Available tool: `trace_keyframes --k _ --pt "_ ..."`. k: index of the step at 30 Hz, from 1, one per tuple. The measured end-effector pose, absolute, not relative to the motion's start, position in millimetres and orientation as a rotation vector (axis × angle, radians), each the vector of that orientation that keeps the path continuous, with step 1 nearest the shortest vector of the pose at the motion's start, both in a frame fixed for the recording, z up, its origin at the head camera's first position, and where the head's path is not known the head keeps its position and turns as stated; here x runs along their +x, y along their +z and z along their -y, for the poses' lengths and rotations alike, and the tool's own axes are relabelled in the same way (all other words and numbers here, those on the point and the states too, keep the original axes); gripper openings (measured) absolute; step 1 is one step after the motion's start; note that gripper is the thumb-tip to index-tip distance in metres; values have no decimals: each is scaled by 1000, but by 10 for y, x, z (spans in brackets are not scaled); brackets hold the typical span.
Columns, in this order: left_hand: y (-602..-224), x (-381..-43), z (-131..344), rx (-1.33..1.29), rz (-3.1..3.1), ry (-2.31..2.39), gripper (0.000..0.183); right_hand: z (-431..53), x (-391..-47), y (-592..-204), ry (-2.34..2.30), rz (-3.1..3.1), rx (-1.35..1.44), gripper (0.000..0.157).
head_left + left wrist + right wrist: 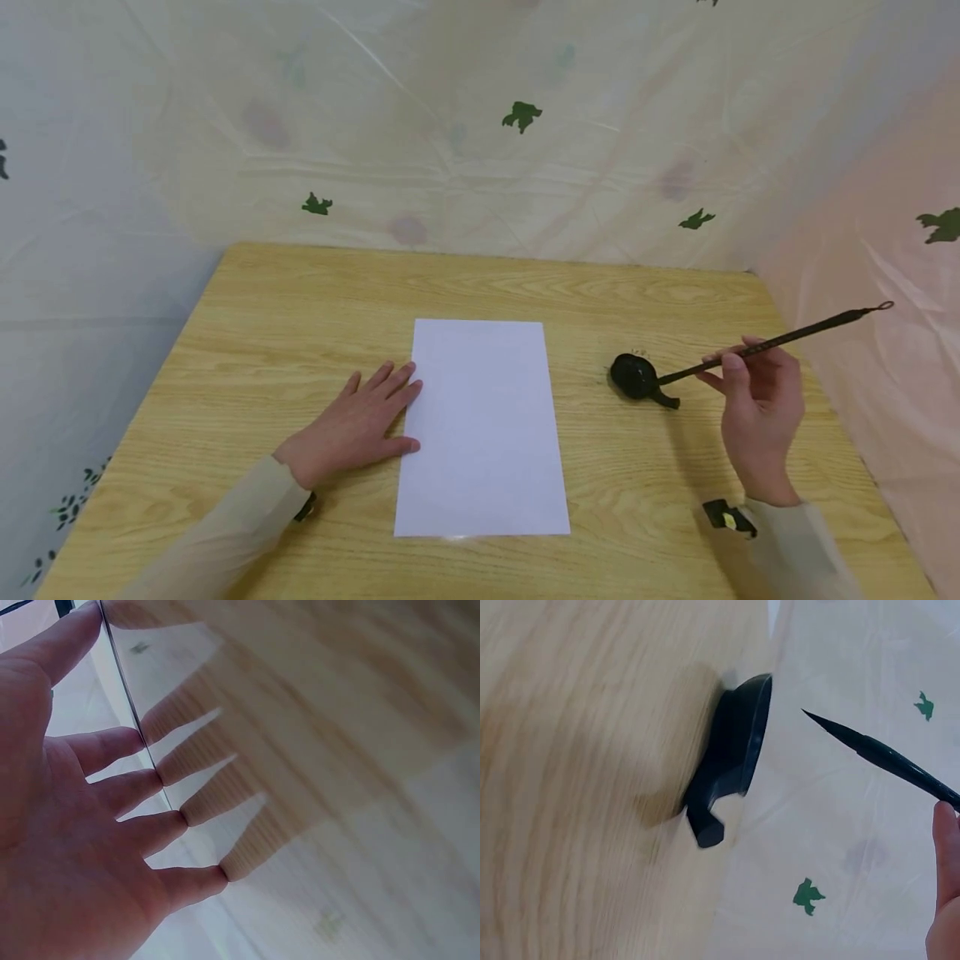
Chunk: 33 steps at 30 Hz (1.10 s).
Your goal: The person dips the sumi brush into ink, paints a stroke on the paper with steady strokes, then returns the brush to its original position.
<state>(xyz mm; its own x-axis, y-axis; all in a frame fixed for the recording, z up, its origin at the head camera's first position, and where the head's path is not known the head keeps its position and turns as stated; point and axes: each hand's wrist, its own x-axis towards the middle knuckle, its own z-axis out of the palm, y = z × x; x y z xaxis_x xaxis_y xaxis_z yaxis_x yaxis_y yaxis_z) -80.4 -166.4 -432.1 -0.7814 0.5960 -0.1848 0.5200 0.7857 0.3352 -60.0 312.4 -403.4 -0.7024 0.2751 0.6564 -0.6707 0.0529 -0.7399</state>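
My right hand point(765, 417) pinches a dark writing brush point(825, 323) by its shaft, with the looped end pointing up and right. Seen from the right wrist, the brush's black pointed tip point(829, 727) is held apart from a small black ink dish point(735, 742), above the level of its rim. This dish stands on the table and has a short curved stem on one side. A white sheet of paper point(483, 425) lies flat in front of me. Fingers spread, my left hand point(356, 425) rests at its left edge, fingertips on the paper.
The wood-grain table point(300, 292) carries all of these things. A pale sheet with dark green leaf-like shapes point(521, 117) hangs behind it, and similar sheets hang at left and right. Dark straps point(729, 517) sit at both wrists.
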Motion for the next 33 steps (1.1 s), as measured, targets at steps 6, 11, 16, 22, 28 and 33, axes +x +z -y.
trace_keyframes --k 6,11,16,22,28,33 --pt "-4336 -797 1670 866 -2700 385 82 -2987 -597 -3981 1784 1610 414 37" --pt "-4339 -790 1670 860 -2700 385 83 -2864 -609 -3958 1842 1559 428 40" --pt "-4344 -793 1669 871 -2704 386 83 -2726 -628 -3929 1896 1498 429 37" --pt "-4347 -787 1669 865 -2703 392 83 -2567 -658 -3917 1912 1466 361 33" --pt "-4342 -780 1678 852 -2704 378 83 -2402 -692 -3899 1949 1429 343 30" --pt "-4342 -806 1666 860 -2703 375 83 -2278 -702 -3876 1970 1419 349 29"
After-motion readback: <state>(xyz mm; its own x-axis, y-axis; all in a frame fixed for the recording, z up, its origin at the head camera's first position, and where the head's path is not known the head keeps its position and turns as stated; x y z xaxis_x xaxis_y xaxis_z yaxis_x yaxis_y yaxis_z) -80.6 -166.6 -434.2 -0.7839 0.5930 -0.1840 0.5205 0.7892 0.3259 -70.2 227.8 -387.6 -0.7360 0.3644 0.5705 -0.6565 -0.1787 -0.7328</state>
